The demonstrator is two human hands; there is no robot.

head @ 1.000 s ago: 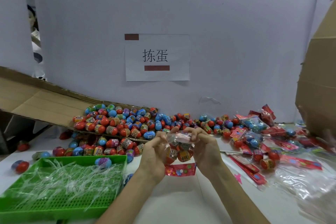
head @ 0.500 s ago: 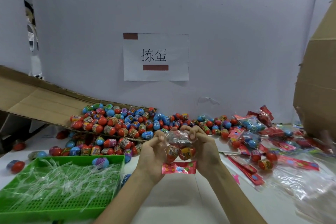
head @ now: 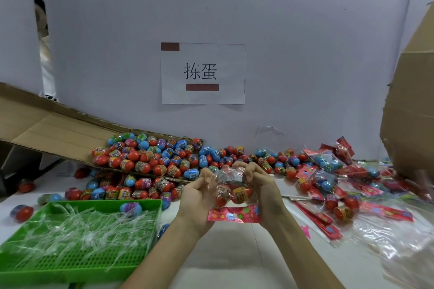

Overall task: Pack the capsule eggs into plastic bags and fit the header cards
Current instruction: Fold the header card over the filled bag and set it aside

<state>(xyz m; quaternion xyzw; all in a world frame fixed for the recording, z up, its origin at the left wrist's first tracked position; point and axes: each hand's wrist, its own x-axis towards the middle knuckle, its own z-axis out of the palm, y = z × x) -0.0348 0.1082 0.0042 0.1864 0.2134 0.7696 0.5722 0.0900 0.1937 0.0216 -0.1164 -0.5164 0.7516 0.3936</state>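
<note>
Currently: plastic bag (head: 231,177) of capsule eggs (head: 242,195), held up mid-table.
Green tray (head: 98,203) sits at 8 o'clock of the bag; loose eggs (head: 150,159) heap at 11; left hand (head: 197,197) pinches the bag's top left edge; header card (head: 234,215) lies just under it at 6; right hand (head: 265,187) curls round its top right; packed bags (head: 328,166) lie at 3.

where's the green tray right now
In the head view, the green tray sits at lower left on the white table, left of the left hand, below the loose capsule eggs.

Two hands in shot, left hand (head: 198,197) and right hand (head: 263,186), both bare, forearms (head: 164,253) bare down to the frame's edge.
</note>
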